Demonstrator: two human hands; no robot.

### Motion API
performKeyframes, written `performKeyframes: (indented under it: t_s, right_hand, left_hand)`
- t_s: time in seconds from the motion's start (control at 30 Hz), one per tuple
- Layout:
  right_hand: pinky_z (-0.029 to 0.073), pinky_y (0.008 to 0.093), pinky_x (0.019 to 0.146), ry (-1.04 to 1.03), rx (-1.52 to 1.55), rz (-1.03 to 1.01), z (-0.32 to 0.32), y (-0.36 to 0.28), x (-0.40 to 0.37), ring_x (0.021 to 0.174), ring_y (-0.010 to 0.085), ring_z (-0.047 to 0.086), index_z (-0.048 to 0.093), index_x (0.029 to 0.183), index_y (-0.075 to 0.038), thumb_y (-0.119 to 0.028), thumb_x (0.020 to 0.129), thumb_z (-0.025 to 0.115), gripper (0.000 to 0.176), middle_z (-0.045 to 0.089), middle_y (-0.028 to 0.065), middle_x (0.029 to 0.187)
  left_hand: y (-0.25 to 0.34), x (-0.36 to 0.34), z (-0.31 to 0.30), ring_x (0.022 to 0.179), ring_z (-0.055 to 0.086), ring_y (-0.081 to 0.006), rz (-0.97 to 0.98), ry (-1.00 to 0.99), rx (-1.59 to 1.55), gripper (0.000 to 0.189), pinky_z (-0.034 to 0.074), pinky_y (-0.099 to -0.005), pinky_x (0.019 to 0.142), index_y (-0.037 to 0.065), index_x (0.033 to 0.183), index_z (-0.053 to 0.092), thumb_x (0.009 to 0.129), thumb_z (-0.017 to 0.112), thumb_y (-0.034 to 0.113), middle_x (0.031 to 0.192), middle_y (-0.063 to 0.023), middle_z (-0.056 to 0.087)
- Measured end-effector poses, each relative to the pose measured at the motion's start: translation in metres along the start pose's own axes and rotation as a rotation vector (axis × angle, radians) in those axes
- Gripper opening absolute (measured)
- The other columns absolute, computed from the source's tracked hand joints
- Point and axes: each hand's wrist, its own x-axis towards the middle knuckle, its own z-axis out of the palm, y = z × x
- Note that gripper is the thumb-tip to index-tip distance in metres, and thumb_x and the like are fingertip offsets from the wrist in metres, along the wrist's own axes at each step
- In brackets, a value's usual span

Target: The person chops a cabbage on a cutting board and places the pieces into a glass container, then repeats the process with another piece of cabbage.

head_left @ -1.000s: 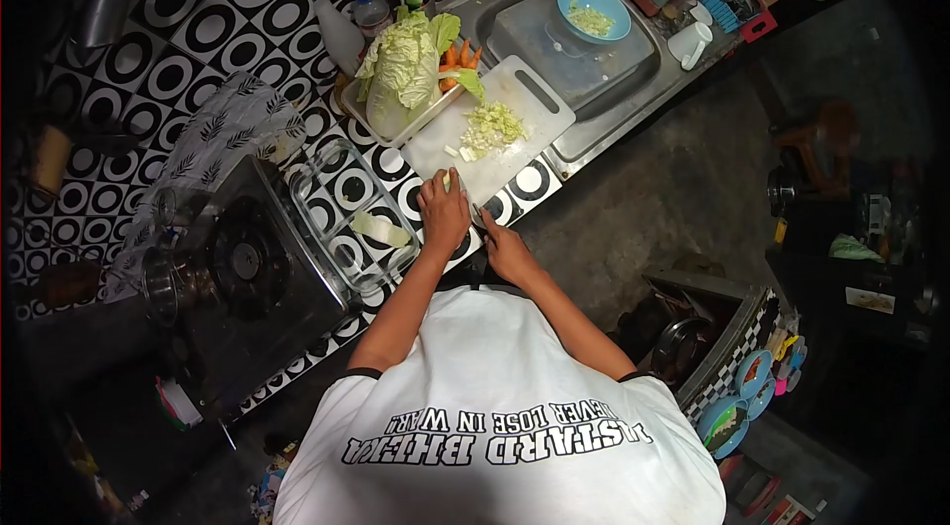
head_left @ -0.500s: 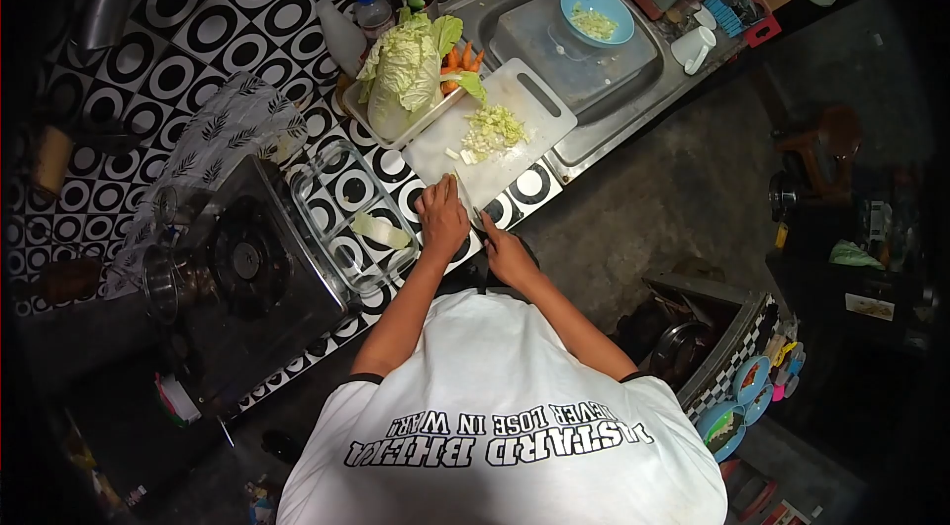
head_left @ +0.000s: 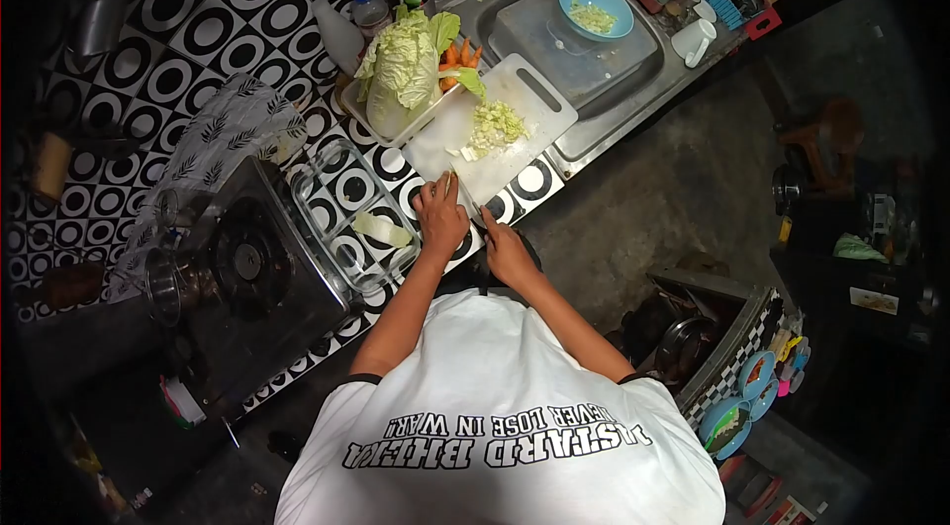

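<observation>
A white cutting board (head_left: pixel 524 154) lies slanted across the counter, with a pile of chopped cabbage (head_left: pixel 495 129) in its middle. My left hand (head_left: pixel 442 215) is closed over a pale cabbage piece (head_left: pixel 452 181) at the board's near left edge, and the fingers cover most of it. Just to the right, my right hand (head_left: pixel 507 253) grips a knife (head_left: pixel 469 198) whose blade is beside the left fingers. Behind the board, a tray (head_left: pixel 401 137) holds a head of napa cabbage (head_left: pixel 401 75) and several carrots (head_left: pixel 460 60).
Left of my hands, a glass dish (head_left: pixel 341 253) contains a cabbage chunk (head_left: pixel 381 229). A stove (head_left: pixel 287 297) stands farther left. Beyond the board is a steel sink (head_left: pixel 564 154) with a blue bowl (head_left: pixel 623 22) of chopped pieces. A white mug (head_left: pixel 693 42) sits at its right.
The knife and my right hand have shifted very slightly. My left hand stays over the cabbage piece, and the whole view has moved a little.
</observation>
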Motion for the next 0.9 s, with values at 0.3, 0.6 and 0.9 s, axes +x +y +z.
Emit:
performKeyframes:
  t_s: [0.3, 0.6, 0.9]
  right_hand:
    - [0.046, 0.0463, 0.083, 0.005, -0.003, 0.0, 0.005, -0.001, 0.002, 0.09, 0.0426, 0.059, 0.035, 0.144, -0.001, 0.0, 0.09, 0.047, 0.056, 0.058, 0.029, 0.095]
    - [0.048, 0.0484, 0.079, -0.047, -0.07, 0.014, 0.006, -0.006, 0.004, 0.086, 0.0447, 0.06, 0.031, 0.145, 0.001, 0.003, 0.085, 0.046, 0.062, 0.059, 0.0299, 0.091]
    - [0.055, 0.0432, 0.064, -0.087, -0.422, -0.093, 0.003, -0.019, 0.003, 0.071, 0.0388, 0.065, 0.026, 0.145, 0.009, 0.0, 0.079, 0.051, 0.071, 0.061, 0.0281, 0.083]
  left_hand:
    - [0.0, -0.001, 0.002, 0.114, 0.046, -0.0308, -0.016, -0.007, -0.01, 0.056, 0.033, -0.0448, 0.096, 0.001, 0.125, 0.058, 0.07, 0.058, 0.005, 0.134, -0.0108, 0.053]
    - [-0.001, 0.0, 0.002, 0.114, 0.046, -0.0298, -0.036, -0.005, -0.04, 0.054, 0.032, -0.0444, 0.097, 0.0, 0.123, 0.06, 0.069, 0.058, 0.003, 0.132, -0.0097, 0.055]
    - [-0.004, 0.001, 0.004, 0.118, 0.046, -0.0296, -0.029, 0.0, -0.05, 0.053, 0.03, -0.0459, 0.098, 0.001, 0.123, 0.06, 0.07, 0.058, 0.003, 0.131, -0.0104, 0.055]
